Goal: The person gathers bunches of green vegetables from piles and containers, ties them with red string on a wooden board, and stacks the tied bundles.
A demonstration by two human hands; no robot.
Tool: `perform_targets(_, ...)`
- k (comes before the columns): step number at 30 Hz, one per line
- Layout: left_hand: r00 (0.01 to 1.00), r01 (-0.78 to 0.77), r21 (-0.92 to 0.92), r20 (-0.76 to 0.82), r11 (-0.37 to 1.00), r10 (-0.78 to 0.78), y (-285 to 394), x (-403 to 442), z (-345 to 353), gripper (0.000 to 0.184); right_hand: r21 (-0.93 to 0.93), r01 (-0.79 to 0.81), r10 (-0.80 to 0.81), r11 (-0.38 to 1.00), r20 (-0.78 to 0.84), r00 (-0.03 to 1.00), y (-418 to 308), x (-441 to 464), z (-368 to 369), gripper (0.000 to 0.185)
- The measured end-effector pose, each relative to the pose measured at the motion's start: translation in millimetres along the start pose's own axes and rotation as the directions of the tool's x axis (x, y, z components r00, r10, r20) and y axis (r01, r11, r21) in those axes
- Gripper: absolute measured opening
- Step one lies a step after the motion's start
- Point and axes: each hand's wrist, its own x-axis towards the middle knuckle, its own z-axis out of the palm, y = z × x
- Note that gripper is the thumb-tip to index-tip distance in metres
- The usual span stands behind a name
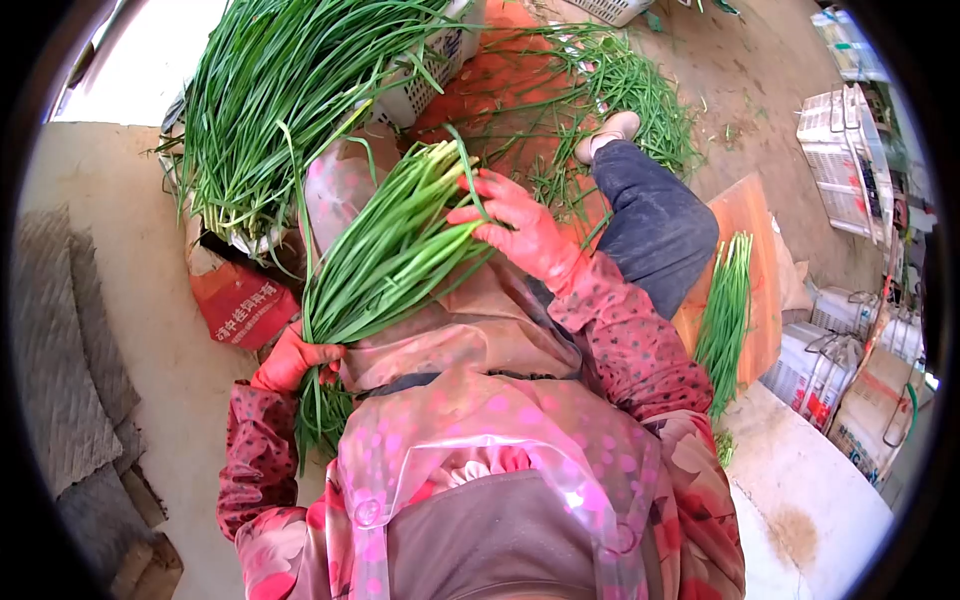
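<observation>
A bunch of garlic chives [385,250] lies slantwise across my lap, its pale cut ends at the upper right. Low on its leafy end, my left hand [290,362] in a red rubber glove is closed round the leaves, whose tips hang below the fist. My right hand [525,230], also red-gloved, is at the stem ends with bent fingers closed on a few loose chive stems. One long blade curls up beside those fingers. To the left of the bunch, a large heap of chives [290,90] spills over a white plastic basket [425,85].
Loose chives [635,95] are scattered on the floor by my shoe [608,135]. A tied-looking chive bundle [728,310] rests on a wooden board [765,300] at the right. White crates [845,155] stand beyond; a red printed bag [248,305] is at the left.
</observation>
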Motion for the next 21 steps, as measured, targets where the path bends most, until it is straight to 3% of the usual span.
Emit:
perform_targets(1, 1.000, 0.010, 0.022, -0.015, 1.000, -0.010, 3.9, -2.2, 2.6, 0.027, -0.174, 0.080, -0.080, 0.982, 0.007, 0.997, 4.4, -4.3, -2.2, 0.018)
perform_targets(2, 1.000, 0.009, 0.016, -0.019, 1.000, -0.008, 2.2, -1.1, 5.0, 0.027, -0.171, 0.084, -0.083, 0.982, 0.013, 0.996, 11.1, -9.2, -6.6, 0.018)
perform_targets(4, 0.985, -0.053, 0.089, -0.160, 0.995, 0.067, -3.7, -0.5, 8.1, 0.022, -0.435, -0.253, 0.274, 0.864, -0.015, 0.961, 26.0, -25.5, -19.0, 0.015)
perform_targets(5, 0.984, -0.046, 0.127, -0.166, 0.991, 0.067, -4.9, -0.7, 7.2, 0.021, -0.116, -0.535, 0.515, 0.837, -0.167, 0.841, 43.1, -30.1, -26.2, 0.013)
perform_targets(6, 0.984, -0.047, 0.122, -0.166, 0.991, 0.067, -8.2, -0.1, 4.7, 0.021, 0.240, -0.702, 0.742, 0.670, -0.218, 0.634, 58.1, -30.1, -33.5, 0.013)
perform_targets(7, 0.980, -0.057, 0.183, -0.176, 0.981, 0.090, -13.1, 0.9, 2.1, 0.024, 0.238, -0.702, 0.741, 0.671, -0.216, 0.635, 55.3, -24.0, -44.0, 0.013)
perform_targets(9, 0.969, -0.116, 0.252, -0.182, 0.961, 0.165, -14.6, 0.8, 6.4, 0.032, -0.057, -0.683, 0.669, 0.729, -0.154, 0.727, 45.0, -8.9, -64.8, 0.020)
perform_targets(11, 0.966, -0.113, 0.284, -0.192, 0.952, 0.172, -11.6, -0.5, 11.6, 0.035, 0.068, -0.404, 0.409, 0.912, -0.193, 0.892, 29.5, 10.5, -44.8, 0.032)
perform_targets(12, 0.961, -0.111, 0.314, -0.207, 0.943, 0.182, -9.7, -0.5, 14.0, 0.039, -0.140, -0.231, 0.209, 0.963, -0.155, 0.965, 4.9, 30.0, -43.4, 0.042)
perform_targets(16, 0.959, -0.086, 0.377, -0.219, 0.922, 0.179, -5.7, -3.3, 14.9, 0.041, -0.231, 0.077, -0.053, 0.970, 0.111, 0.992, 12.1, 57.6, 0.3, 0.040)
perform_targets(17, 0.954, -0.159, 0.411, -0.171, 0.898, 0.248, -9.3, -1.2, 11.3, 0.040, -0.229, 0.081, -0.056, 0.970, 0.113, 0.992, 18.4, 55.1, 7.9, 0.040)
perform_targets(19, 0.941, -0.232, 0.434, -0.125, 0.871, 0.313, -10.1, -1.3, 8.4, 0.040, 0.097, -0.234, 0.194, 0.967, 0.312, 0.930, 21.9, 55.5, 17.0, 0.022)
perform_targets(20, 0.941, -0.247, 0.464, -0.095, 0.851, 0.325, -8.6, -2.7, 7.8, 0.040, 0.097, -0.232, 0.190, 0.968, 0.321, 0.928, 22.8, 52.9, 18.3, 0.022)
perform_targets(21, 0.941, -0.261, 0.494, -0.063, 0.829, 0.334, -8.1, -3.7, 7.3, 0.039, -0.032, -0.163, 0.166, 0.986, 0.260, 0.951, 17.5, 48.9, 17.4, 0.016)
